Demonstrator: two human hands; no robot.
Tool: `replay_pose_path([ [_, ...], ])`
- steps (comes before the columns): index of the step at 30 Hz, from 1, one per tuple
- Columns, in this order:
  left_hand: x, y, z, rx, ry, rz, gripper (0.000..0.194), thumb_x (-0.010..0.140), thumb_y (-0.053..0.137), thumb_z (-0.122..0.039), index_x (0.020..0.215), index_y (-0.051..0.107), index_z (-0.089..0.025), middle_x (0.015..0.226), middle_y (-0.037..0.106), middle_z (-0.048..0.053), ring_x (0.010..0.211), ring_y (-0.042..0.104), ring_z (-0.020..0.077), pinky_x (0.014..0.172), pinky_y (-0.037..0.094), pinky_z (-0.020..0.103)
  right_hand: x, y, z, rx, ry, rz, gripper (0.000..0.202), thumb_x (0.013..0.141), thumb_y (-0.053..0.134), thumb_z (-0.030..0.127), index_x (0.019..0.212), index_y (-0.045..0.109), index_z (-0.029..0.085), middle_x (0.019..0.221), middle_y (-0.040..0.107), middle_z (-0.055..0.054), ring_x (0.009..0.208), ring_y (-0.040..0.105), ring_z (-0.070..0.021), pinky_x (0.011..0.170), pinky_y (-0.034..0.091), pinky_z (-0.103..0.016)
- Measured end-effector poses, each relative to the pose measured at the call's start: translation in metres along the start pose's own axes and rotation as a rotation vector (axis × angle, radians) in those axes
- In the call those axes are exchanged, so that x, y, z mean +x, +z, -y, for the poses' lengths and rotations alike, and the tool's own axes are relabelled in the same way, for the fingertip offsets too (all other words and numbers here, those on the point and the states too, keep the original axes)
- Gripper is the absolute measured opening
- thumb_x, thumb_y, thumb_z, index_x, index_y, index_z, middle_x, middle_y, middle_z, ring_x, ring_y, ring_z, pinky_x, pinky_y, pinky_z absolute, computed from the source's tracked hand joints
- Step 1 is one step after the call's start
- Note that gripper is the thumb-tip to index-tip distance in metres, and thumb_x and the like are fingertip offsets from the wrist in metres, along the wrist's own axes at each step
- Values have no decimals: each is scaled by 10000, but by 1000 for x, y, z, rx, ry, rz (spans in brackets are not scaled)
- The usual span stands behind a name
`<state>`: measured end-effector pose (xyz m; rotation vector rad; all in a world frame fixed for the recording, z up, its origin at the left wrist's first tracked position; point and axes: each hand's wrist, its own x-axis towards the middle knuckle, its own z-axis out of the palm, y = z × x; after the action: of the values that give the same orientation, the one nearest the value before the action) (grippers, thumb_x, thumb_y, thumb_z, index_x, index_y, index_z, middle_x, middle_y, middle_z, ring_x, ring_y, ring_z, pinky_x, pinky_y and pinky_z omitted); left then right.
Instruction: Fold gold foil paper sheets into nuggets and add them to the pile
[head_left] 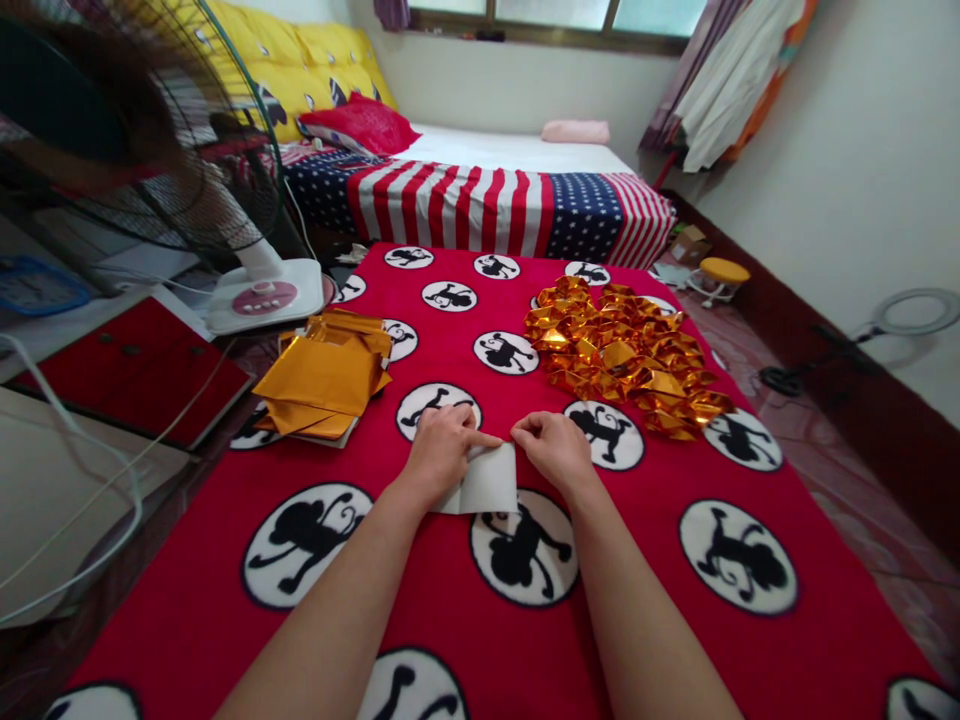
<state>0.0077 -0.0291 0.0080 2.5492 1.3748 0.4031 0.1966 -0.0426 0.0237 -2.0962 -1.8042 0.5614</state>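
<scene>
A pale sheet of paper (488, 482) lies on the red cloth with monkey prints (630, 550), its white side up, with a crease near its left part. My left hand (442, 447) rests on the sheet's upper left, its index finger stretched along the top edge and the other fingers curled. My right hand (553, 447) is closed in a pinch at the sheet's top right corner; whether paper is between its fingertips is too small to tell. A stack of gold foil sheets (322, 372) lies to the left. Folded gold foil pieces (622, 350) are heaped at the right.
A fan (262, 290) stands at the left beyond the gold stack, near a red panel (127, 360) and a white cable (135, 490). Behind the cloth is a bed (480, 205). A yellow stool (724, 270) stands on the floor at the right.
</scene>
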Motion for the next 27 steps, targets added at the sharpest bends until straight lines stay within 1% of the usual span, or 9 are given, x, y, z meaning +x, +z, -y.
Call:
replay_pose_path([
  [6, 0, 0, 0, -2, 3, -1, 473, 840, 524, -52, 1074, 733, -407, 889, 566, 40, 854, 495, 182, 736, 302, 338, 2, -2, -2, 21, -19, 15, 109, 760, 671, 338, 765, 770, 293, 796, 757, 2, 786, 677, -187, 611, 374, -262],
  [11, 0, 3, 2, 0, 6, -13, 482, 834, 542, -58, 1084, 722, -429, 893, 568, 34, 863, 495, 185, 724, 294, 339, 2, -3, -2, 36, -33, 44, 80, 740, 686, 287, 765, 762, 285, 792, 751, 15, 749, 659, -165, 596, 362, -255],
  [16, -1, 3, 2, -15, 9, -19, 482, 835, 538, -49, 1080, 725, -419, 891, 573, 35, 875, 506, 182, 732, 296, 344, 0, -4, 0, -1, -49, 44, 62, 731, 689, 269, 752, 746, 280, 775, 739, 21, 733, 642, -162, 588, 343, -255],
  [19, -1, 2, 2, -21, 13, -15, 473, 836, 531, -47, 1076, 730, -403, 887, 576, 39, 870, 509, 180, 738, 301, 346, -1, -3, 2, -44, -64, 42, 60, 737, 682, 253, 732, 738, 274, 769, 733, 5, 738, 644, -173, 579, 329, -261],
  [23, 0, 1, 2, -15, 22, -16, 453, 845, 531, -62, 1076, 732, -396, 874, 574, 41, 867, 504, 183, 750, 311, 350, -5, 1, 6, -129, -92, -1, 100, 764, 637, 238, 721, 727, 247, 811, 717, -38, 744, 647, -190, 567, 314, -275],
  [27, 0, 2, 2, -7, 32, -23, 443, 839, 545, -66, 1063, 739, -395, 865, 565, 40, 849, 501, 182, 755, 320, 348, -8, 7, 6, -197, -169, -60, 136, 798, 575, 236, 727, 689, 219, 854, 682, -58, 743, 628, -188, 578, 315, -283],
])
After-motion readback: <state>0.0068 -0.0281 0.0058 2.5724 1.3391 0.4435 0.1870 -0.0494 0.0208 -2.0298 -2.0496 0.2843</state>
